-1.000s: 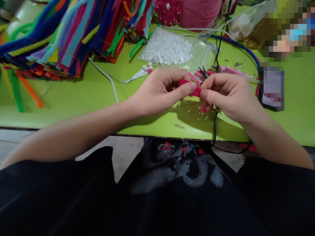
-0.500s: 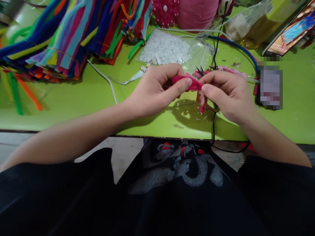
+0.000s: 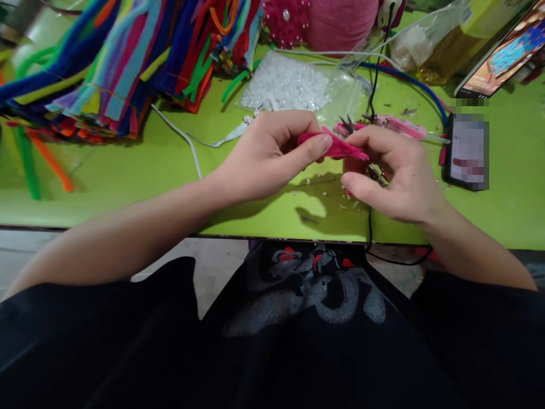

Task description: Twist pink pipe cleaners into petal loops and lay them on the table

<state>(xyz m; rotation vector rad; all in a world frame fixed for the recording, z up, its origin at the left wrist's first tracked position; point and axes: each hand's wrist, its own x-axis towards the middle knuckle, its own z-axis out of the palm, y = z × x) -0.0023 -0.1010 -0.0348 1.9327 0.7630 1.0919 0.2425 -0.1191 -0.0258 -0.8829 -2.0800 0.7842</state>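
Observation:
Between the thumb and fingers of my left hand (image 3: 285, 153) is a bunch of bright pink pipe cleaner (image 3: 340, 147), its narrow end pointing right. My right hand (image 3: 398, 170) is at that end, thumb spread away from the fingers and holding nothing that I can see. Whether its index finger touches the pink tip, I cannot tell. Behind and beneath the right hand lie pliers (image 3: 348, 124), mostly covered; only the pointed jaws and some metal show. A small bit of pink peeks out by the right thumb.
Bundles of coloured pipe cleaners (image 3: 106, 85) lie at the left. A bag of white beads (image 3: 285, 85) is beyond my hands. A black cable (image 3: 369, 227) crosses the table edge. At the right are a phone (image 3: 466, 150), a lit screen (image 3: 506, 51) and a yellow bottle (image 3: 455, 51).
My right thumb and fingers have come apart and let go of the pink end, which now shows. My left hand keeps its pinch in nearly the same place.

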